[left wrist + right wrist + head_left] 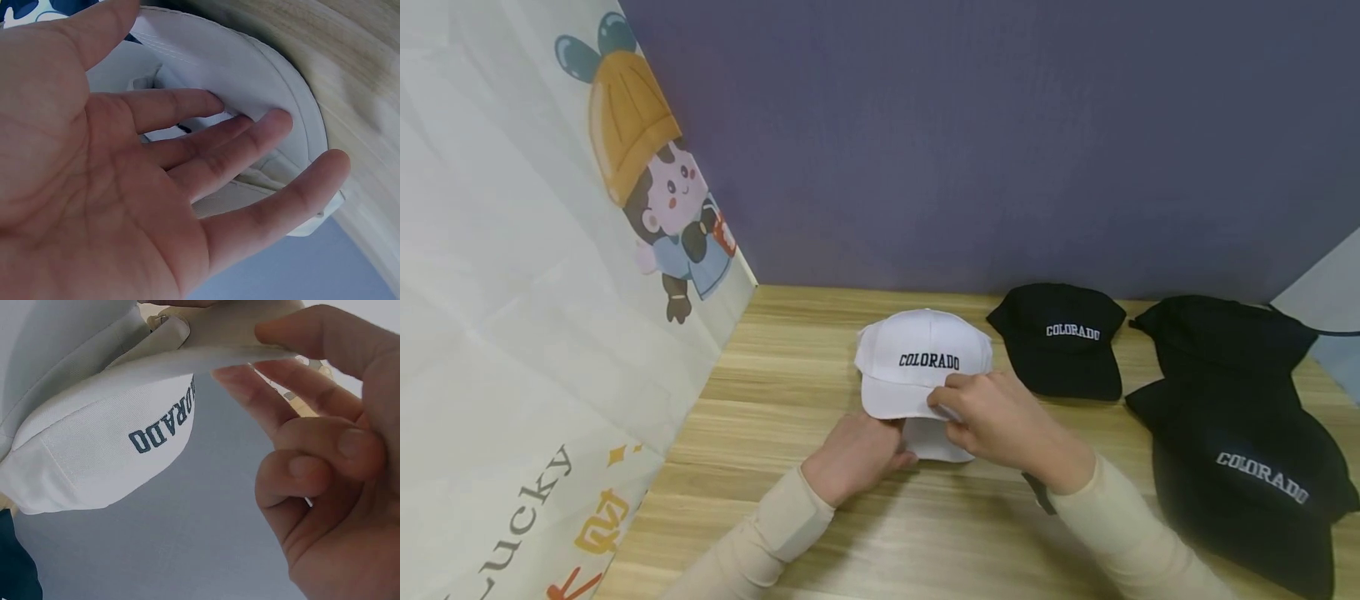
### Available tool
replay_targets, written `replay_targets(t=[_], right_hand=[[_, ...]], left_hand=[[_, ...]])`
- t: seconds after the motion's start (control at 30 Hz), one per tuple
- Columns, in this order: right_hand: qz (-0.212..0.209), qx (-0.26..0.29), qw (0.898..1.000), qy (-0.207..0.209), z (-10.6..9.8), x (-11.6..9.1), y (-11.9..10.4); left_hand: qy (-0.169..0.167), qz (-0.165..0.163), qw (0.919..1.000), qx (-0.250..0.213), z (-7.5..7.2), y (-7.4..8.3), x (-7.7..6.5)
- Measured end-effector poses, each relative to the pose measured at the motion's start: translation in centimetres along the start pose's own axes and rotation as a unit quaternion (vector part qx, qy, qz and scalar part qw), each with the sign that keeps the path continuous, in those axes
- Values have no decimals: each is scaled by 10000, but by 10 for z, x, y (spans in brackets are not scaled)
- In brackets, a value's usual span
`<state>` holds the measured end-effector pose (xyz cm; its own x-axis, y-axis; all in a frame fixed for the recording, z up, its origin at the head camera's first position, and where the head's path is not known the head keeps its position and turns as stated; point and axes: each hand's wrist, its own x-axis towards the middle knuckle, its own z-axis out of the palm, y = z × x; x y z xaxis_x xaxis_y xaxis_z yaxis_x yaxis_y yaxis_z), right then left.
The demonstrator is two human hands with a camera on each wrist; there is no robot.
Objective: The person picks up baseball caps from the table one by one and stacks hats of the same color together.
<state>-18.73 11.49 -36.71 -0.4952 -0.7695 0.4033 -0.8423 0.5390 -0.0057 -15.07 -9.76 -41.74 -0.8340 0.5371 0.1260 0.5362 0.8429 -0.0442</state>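
Note:
A white baseball cap (928,354) with dark COLORADO lettering is held above the table, front toward me. Below its brim shows a second white brim (936,442), probably of another cap; how the two join is hidden. My left hand (857,454) is under the upper brim at its left. In the left wrist view the palm faces the camera, with fairly straight fingers (234,156) against a white brim (250,69). At the right end of the upper brim, my right hand (996,417) pinches the edge between thumb and fingertips (240,384).
A black COLORADO cap (1060,346) lies just right of the white one. Farther right, another black cap (1225,342) is partly overlapped by a nearer black cap (1255,475). Behind the wooden table (760,400) stands a dark partition (985,150); a printed white sheet (497,292) hangs left.

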Motion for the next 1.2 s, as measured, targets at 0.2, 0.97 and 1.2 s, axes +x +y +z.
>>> replay_targets(t=[0.2, 0.97, 1.2], right_hand=[[38, -168, 9999, -20, 4, 2, -2], [184, 145, 9997, 79, 14, 1, -5], [153, 292, 9995, 27, 20, 2, -5]], left_hand=[[-90, -155, 9998, 120, 0, -1, -1], [-325, -224, 9991, 160, -1, -2, -1], [-485, -288, 9983, -136, -6, 4, -5]])
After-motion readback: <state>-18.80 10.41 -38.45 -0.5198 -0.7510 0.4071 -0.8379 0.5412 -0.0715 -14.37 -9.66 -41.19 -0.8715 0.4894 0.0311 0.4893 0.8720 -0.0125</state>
